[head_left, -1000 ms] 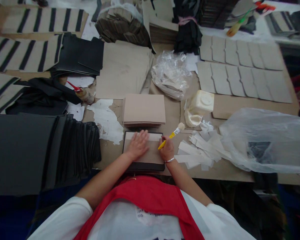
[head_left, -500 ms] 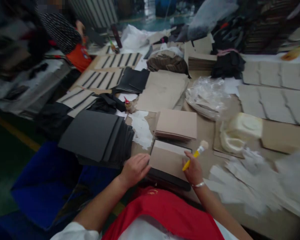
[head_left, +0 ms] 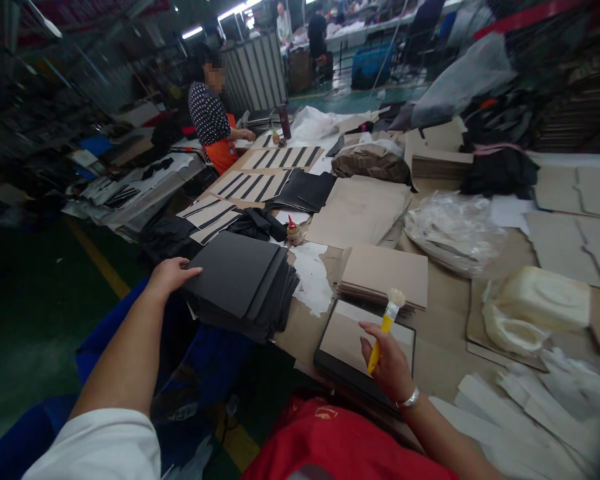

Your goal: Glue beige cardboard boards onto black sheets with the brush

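Observation:
My left hand [head_left: 169, 275] is at the left edge of a stack of black sheets [head_left: 233, 270]. Its thumb lies over the top sheet and the other fingers curl at the edge, partly hidden; the sheet still lies on the pile. My right hand [head_left: 391, 363] holds a yellow-handled paintbrush [head_left: 381, 337], its pale bristles pointing up and away. That hand is over a beige board with black borders [head_left: 347, 328], which lies on a dark pile at the table's near edge. Just behind it sits a stack of beige boards [head_left: 385, 270].
A red-tipped bottle [head_left: 293, 233] stands behind the black stack. On the right are a cut-open pale plastic jug [head_left: 545, 303], a clear plastic bag [head_left: 455, 230] and white paper strips [head_left: 520, 413]. Blue sheeting [head_left: 215, 373] hangs at lower left. Another person [head_left: 213, 113] works at the far end.
My left hand has left the bordered board and moved left to the black stack. My right hand still holds the paintbrush over the board. The view has tilted up and shifted left.

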`<control>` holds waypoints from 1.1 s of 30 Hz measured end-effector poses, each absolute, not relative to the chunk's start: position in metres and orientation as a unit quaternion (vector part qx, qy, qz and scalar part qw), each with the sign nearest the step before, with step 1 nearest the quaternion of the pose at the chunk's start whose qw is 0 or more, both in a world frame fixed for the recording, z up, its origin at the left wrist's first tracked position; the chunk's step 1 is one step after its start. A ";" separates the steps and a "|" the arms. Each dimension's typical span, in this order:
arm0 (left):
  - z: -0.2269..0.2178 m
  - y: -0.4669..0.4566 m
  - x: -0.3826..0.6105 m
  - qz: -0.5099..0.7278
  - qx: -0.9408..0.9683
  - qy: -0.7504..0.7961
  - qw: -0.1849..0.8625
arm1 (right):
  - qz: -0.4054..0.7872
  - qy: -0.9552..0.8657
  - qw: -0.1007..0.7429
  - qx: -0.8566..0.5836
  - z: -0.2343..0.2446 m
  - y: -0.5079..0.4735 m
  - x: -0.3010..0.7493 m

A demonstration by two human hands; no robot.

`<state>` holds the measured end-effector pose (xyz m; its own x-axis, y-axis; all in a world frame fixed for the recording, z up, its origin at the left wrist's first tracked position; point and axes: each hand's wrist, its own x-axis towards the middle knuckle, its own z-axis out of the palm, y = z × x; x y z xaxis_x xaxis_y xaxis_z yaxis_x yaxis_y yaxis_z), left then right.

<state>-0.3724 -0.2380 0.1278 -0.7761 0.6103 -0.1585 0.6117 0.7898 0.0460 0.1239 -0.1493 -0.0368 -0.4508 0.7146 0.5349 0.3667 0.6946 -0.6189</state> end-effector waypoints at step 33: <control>0.122 -0.267 -0.160 0.469 0.341 0.785 0.218 | 0.601 -0.513 0.462 -0.402 -0.004 -0.178 0.151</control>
